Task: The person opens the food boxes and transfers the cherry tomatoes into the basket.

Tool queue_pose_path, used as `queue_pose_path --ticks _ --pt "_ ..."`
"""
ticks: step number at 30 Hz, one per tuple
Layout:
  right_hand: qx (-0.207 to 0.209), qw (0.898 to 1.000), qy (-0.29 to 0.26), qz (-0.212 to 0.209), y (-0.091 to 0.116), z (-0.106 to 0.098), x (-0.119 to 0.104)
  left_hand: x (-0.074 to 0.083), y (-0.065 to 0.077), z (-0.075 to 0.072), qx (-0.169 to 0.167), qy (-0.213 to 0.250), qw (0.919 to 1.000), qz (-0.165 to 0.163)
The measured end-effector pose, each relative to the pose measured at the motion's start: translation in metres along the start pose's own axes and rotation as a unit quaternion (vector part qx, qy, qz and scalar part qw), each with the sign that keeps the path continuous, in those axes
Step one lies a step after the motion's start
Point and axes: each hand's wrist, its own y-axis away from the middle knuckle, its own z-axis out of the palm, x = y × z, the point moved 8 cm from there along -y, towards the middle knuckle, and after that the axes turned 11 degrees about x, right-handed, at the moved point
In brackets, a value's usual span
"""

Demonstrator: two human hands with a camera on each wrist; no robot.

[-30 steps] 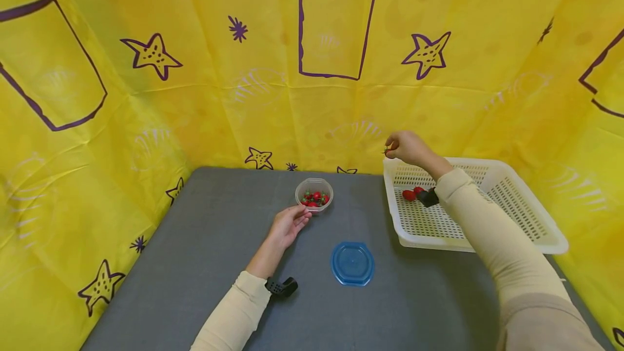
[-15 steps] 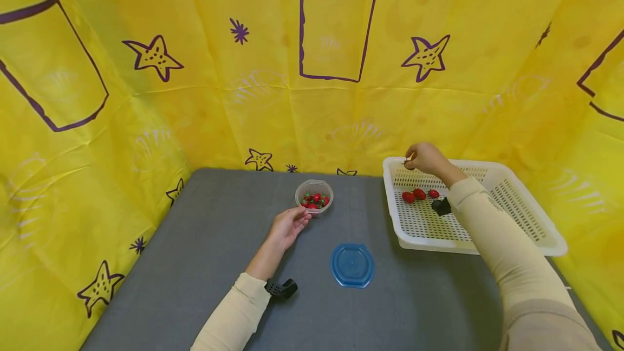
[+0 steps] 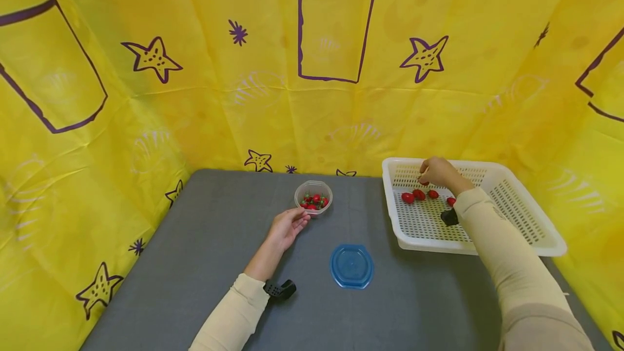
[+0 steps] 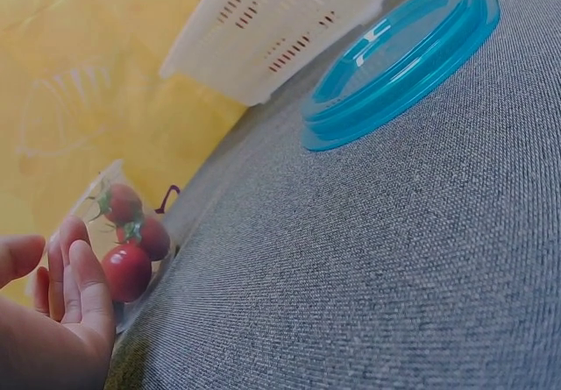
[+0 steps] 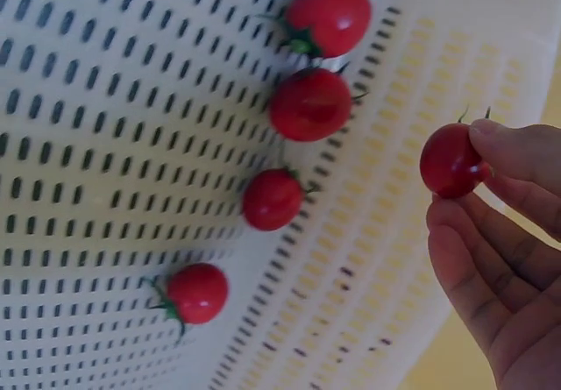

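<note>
My right hand [image 3: 441,172] is over the back left of the white basket [image 3: 429,245]. Between thumb and fingers it pinches a red cherry tomato [image 5: 449,162] with thin green sepals. Below, on the slotted basket floor, several cherry tomatoes lie in a row, one of them a tomato [image 5: 309,104] in the middle of the right wrist view. My left hand [image 3: 285,226] has its fingertips at the near rim of a small clear container [image 3: 298,195], thumb apart from the fingers. Inside that container sit several red tomatoes [image 4: 127,272] with green stems.
A blue lid [image 3: 352,266] lies flat on the grey cloth-covered table [image 3: 205,264], between the left forearm and the basket. A yellow patterned curtain [image 3: 273,118] encloses the table at the back and both sides.
My right hand has moved right and lower, further into the basket, with the cherry tomato. More tomatoes in the basket show from behind the wrist and arm. The left hand has stayed put.
</note>
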Motion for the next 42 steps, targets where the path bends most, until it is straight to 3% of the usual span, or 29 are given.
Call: queue_pose_path --ticks 16,24,33,42 --pt "-0.062 0.997 0.032 0.024 0.009 0.028 0.036 -0.002 -0.002 0.001 0.004 0.001 1.0000 0.000" --pt "-0.072 0.996 0.044 0.005 0.014 0.038 0.035 -0.004 -0.001 0.000 0.002 0.000 1.0000 0.002" --pt "-0.090 0.995 0.034 0.016 0.017 0.051 0.041 -0.005 -0.002 0.001 -0.008 0.002 1.0000 0.004" --pt "-0.101 0.994 0.042 0.018 0.013 0.049 0.038 -0.003 -0.002 0.000 -0.006 0.008 1.0000 0.001"
